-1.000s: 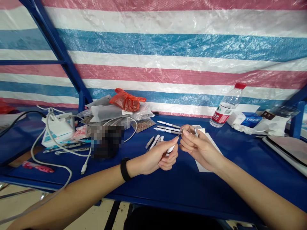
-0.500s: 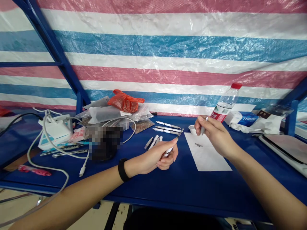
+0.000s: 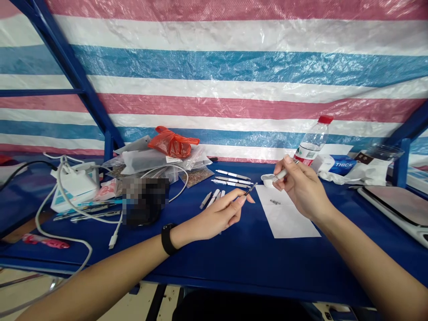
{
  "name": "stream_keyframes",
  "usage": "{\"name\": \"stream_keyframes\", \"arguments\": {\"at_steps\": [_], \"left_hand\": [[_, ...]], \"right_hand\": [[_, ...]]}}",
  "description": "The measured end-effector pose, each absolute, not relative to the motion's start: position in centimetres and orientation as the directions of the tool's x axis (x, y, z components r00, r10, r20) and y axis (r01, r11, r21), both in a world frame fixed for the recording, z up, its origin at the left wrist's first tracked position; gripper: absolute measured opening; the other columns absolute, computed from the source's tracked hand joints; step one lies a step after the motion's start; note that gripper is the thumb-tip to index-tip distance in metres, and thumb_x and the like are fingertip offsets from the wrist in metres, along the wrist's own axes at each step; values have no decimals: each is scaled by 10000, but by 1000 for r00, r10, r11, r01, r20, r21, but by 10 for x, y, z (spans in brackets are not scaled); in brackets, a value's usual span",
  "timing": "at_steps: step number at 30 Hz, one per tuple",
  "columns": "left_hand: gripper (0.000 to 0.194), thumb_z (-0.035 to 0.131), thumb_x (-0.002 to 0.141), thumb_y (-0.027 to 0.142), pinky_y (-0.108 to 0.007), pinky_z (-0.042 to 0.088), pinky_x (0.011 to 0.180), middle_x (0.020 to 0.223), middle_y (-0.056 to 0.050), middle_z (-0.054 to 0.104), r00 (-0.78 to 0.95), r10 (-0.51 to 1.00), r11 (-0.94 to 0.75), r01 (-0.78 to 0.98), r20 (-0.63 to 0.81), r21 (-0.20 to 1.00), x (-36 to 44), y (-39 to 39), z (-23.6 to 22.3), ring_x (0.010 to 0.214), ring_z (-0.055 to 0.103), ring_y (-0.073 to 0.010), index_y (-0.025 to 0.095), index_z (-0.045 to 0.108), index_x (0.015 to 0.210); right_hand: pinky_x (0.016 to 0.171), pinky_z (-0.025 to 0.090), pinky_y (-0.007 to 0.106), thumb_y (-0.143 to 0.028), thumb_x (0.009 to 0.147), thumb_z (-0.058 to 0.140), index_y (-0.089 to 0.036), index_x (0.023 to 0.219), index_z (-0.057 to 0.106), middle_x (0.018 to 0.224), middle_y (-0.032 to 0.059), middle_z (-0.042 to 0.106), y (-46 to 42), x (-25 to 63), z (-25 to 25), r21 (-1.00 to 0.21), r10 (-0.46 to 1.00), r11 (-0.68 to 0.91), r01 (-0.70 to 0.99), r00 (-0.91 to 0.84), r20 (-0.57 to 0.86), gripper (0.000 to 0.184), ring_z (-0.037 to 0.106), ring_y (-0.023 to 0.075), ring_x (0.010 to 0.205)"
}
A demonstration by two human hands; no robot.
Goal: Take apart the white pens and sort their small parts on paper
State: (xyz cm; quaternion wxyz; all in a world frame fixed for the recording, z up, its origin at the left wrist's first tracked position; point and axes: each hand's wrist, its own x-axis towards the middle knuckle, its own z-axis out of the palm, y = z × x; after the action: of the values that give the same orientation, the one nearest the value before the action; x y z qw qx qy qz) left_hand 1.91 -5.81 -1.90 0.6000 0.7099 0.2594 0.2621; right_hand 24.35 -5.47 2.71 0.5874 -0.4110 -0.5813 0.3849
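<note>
My left hand [image 3: 222,214] pinches a slim dark pen part with a metal end [image 3: 251,189] between thumb and fingers, tip pointing up and right. The rest of what lies in that palm is hidden. In my right hand [image 3: 302,185] is a white pen barrel [image 3: 280,175], gripped by the fingertips and tilted. Between and below the hands, a sheet of white paper [image 3: 284,218] carries small dark marks or parts [image 3: 275,202]. A small white dish [image 3: 267,179] stands at the paper's far edge. Several white pens [image 3: 232,179] lie beyond my left hand, with short white pen pieces [image 3: 214,197] nearer it.
A water bottle [image 3: 312,140], a blue-and-white tissue pack [image 3: 339,164] and a flat scale-like device [image 3: 394,205] stand on the right. Plastic bags [image 3: 147,160], a red bag [image 3: 174,141], white cables [image 3: 90,243] and a pink pen [image 3: 45,241] occupy the left.
My hands were together, then my right hand drew away to the right with its pen part, uncovering the paper. My left fingers shifted their grip; the white barrel seen there is now hidden.
</note>
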Motion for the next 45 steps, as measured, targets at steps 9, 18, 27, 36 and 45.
{"name": "stream_keyframes", "arguments": {"at_steps": [9, 18, 27, 36, 45], "left_hand": [[402, 313, 1074, 520, -227, 327, 520, 649, 79, 403, 734, 676, -227, 117, 70, 967, 18, -62, -15, 524, 349, -95, 204, 548, 1153], [389, 327, 1070, 536, -238, 331, 570, 659, 77, 415, 726, 687, -258, 191, 41, 947, 20, -63, -17, 569, 366, -98, 205, 527, 1114], [297, 351, 1064, 429, -273, 326, 620, 674, 70, 395, 659, 729, -480, 296, 188, 826, 19, -61, -12, 597, 387, -117, 213, 513, 941], [296, 339, 1090, 388, -295, 355, 704, 661, 69, 488, 619, 728, -659, 512, 295, 551, 17, -56, -22, 591, 479, -137, 225, 450, 869], [276, 373, 1099, 377, -289, 318, 577, 813, -6, 703, 640, 692, -721, 633, 333, 282, 18, -58, -17, 683, 672, -196, 206, 560, 989]], "right_hand": [[597, 416, 311, -678, 820, 738, -219, 752, 714, 745, 11, 602, -58, 242, 22, -917, 916, 395, 50, -93, 390, 464, 502, 134, 605], [604, 467, 290, -547, 852, 761, -214, 867, 734, 794, 21, 678, -61, 237, 23, -885, 889, 425, 188, -270, 370, 335, 591, 137, 641], [690, 598, 340, -435, 769, 858, -227, 850, 782, 867, 59, 777, -62, 244, 25, -869, 878, 440, 225, -310, 365, 236, 726, 214, 765], [736, 625, 355, -499, 751, 854, -208, 849, 795, 869, 75, 789, -65, 222, 10, -861, 869, 466, 203, -285, 404, 313, 750, 226, 781], [504, 414, 275, -739, 901, 549, -197, 568, 625, 520, 13, 561, -65, 223, 8, -780, 905, 424, 459, -193, 378, 640, 525, 135, 501]]}}
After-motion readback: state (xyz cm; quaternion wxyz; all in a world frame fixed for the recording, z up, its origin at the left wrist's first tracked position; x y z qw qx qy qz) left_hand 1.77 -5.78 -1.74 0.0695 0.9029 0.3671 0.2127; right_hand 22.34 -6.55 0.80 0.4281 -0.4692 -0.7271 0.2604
